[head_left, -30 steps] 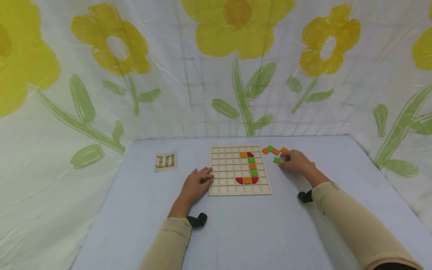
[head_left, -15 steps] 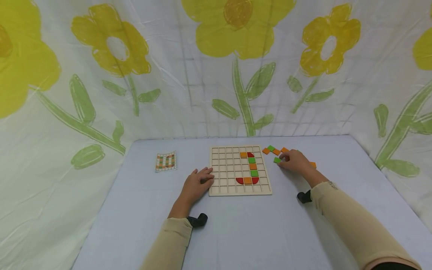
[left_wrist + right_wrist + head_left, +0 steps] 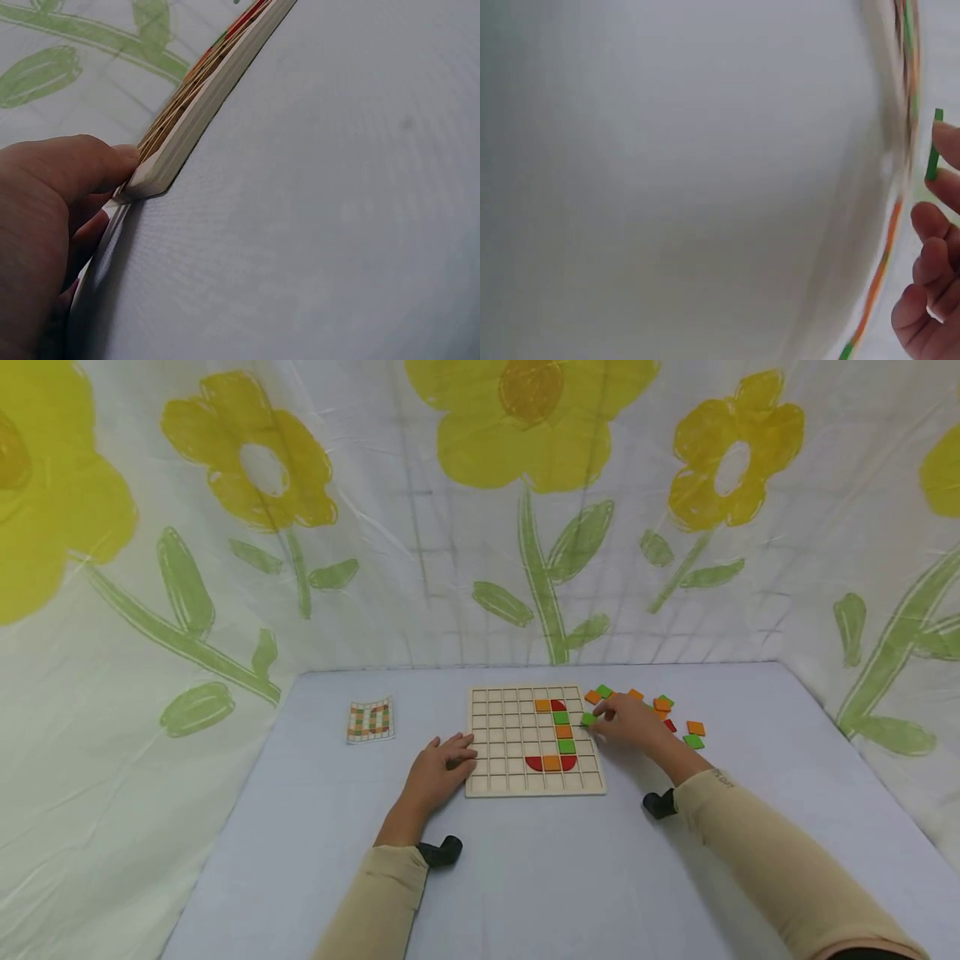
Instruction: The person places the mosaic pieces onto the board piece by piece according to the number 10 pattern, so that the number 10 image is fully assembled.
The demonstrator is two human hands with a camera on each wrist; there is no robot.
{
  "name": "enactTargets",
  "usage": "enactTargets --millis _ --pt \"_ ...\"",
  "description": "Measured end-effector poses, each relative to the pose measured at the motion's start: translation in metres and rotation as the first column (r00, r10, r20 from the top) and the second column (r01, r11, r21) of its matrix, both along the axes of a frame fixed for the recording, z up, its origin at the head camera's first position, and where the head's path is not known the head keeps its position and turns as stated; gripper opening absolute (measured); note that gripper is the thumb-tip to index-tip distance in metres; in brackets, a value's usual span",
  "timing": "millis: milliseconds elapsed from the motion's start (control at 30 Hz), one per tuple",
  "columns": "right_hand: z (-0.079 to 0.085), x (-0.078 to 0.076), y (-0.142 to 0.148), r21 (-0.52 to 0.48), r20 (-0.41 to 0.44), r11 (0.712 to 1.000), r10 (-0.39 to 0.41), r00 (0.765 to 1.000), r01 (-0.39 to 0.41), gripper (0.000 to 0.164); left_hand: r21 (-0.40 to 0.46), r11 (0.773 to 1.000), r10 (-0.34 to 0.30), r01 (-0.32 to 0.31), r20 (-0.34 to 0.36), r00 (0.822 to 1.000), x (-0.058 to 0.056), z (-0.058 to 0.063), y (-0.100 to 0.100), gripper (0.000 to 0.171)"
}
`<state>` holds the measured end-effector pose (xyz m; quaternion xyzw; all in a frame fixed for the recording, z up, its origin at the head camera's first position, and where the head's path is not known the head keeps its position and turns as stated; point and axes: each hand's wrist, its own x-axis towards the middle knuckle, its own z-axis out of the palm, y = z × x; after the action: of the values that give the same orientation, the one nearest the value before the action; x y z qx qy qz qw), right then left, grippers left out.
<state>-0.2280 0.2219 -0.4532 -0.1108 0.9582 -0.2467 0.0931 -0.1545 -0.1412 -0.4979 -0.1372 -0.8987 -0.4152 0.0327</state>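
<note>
- Over the three-o'clock edge of the gridded board (image 3: 498,714), my right hand (image 3: 636,725) pinches a green tile (image 3: 588,719) between thumb and finger; the wrist view on that side shows the tile edge-on, with a gap between it and the board.
- My other right-hand fingers curl loosely, below the pinch in that wrist view.
- From the board's middle, my left hand (image 3: 437,771) lies toward nine o'clock, fingers relaxed and slightly apart, touching the board's side; my left thumb (image 3: 105,161) rests at the rim.
- On the board, toward three o'clock, set pieces (image 3: 563,732) in orange, green and red form a hook open toward nine o'clock, with rounded red ones at its turns and lower tip.
- Beyond the board, between two and three o'clock, loose tiles (image 3: 696,728) in orange, green and red lie on the pale table (image 3: 540,877), some partly hidden by my right hand.
- Well apart at nine o'clock lies a small card (image 3: 370,720) printed with a coloured grid pattern.
- Toward twelve o'clock, behind the table, hangs a white curtain (image 3: 360,485) with yellow flowers (image 3: 517,435).
</note>
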Motion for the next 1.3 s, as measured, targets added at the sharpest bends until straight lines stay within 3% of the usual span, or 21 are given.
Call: enactTargets --millis 233,400,600,767,1300 --pt "0.006 0.015 -0.053 -0.001 -0.041 0.977 0.212 0.976 -0.213 0.032 -0.002 1.000 0.000 0.000 -0.001 1.000 0.000 0.000 0.000 0.022" --pt "0.006 0.022 -0.078 0.000 -0.051 0.953 0.303 0.952 -0.304 0.029 -0.002 1.000 0.000 0.000 0.000 1.000 0.000 0.000 -0.002 0.022" --pt "0.005 0.025 -0.088 0.017 -0.037 0.949 0.315 0.948 -0.314 0.025 -0.011 1.000 0.008 -0.008 0.005 1.000 0.001 0.000 -0.003 0.022" --pt "0.004 0.026 -0.084 0.026 -0.026 0.956 0.292 0.956 -0.292 0.026 -0.028 1.000 -0.012 0.012 -0.004 1.000 0.000 0.001 -0.001 0.023" --pt "0.004 0.024 -0.077 0.008 -0.036 0.945 0.328 0.944 -0.328 0.023 -0.043 0.999 0.009 -0.008 0.019 1.000 0.001 0.005 0.002 0.023"
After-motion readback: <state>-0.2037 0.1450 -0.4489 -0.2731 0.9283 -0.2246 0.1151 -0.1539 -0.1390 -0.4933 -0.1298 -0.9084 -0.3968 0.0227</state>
